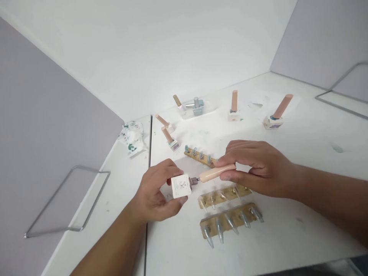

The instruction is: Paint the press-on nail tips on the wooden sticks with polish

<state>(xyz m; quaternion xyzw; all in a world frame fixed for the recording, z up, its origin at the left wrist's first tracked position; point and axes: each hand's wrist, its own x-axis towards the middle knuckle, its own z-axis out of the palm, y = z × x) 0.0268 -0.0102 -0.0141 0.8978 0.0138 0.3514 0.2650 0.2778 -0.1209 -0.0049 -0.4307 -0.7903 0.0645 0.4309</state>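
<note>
Tan wooden strips of clear nail tips [230, 221] block the centre. Peach-capped polish bottles [234, 107] crowd the rear. White tabletop [316, 153] at right lies open.

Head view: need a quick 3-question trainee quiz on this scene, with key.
1. True or false: the left hand holds the white bottle.
2. The right hand grips: A) the peach cap; B) a screwdriver; C) a spoon.
3. How many wooden strips of nail tips lie on the table?

Key: 1 true; 2 A; 3 three, the far one partly hidden behind the right hand.
</note>
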